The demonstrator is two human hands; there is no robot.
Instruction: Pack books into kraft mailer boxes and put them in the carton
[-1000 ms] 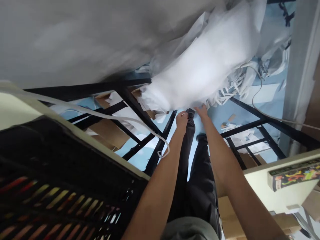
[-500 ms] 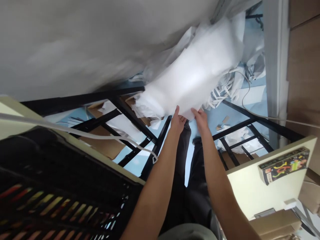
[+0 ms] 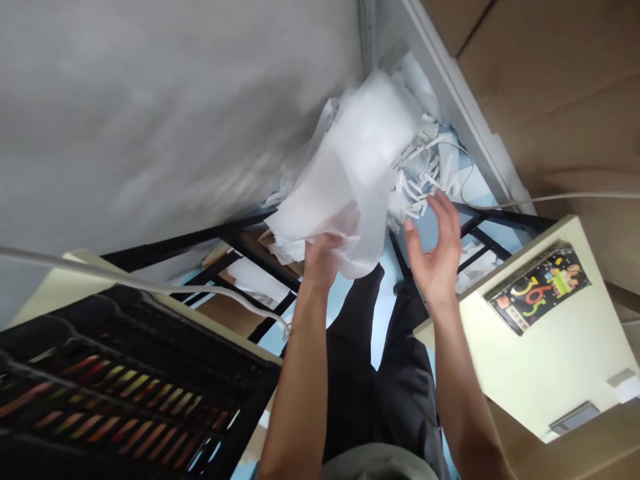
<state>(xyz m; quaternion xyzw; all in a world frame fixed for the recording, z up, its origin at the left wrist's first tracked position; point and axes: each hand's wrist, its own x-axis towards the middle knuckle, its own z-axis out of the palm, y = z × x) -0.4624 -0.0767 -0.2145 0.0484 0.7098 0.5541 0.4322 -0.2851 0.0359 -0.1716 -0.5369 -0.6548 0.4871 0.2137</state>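
A stack of thin white translucent foam sheets [image 3: 370, 127] leans in the corner by the wall. My left hand [image 3: 323, 257] is closed on the near edge of a sheet, which folds over the fingers and partly hides them. Beside the stack, my right hand [image 3: 436, 250] is raised with thumb and fingers apart, holding nothing. A heap of shredded white strips [image 3: 423, 177] lies just beyond its fingertips.
Black metal frames [image 3: 260, 260] stand at both sides over a light blue floor. On the right is a pale board [image 3: 540, 360] with a colourful book [image 3: 540, 287]. A black case of coloured sticks [image 3: 125, 387] fills the lower left, crossed by a white cable [image 3: 150, 277].
My right hand has let go of the sheet edge and moved right, its fingers spreading. My left hand has bent the sheet over. The view has turned and shifted.
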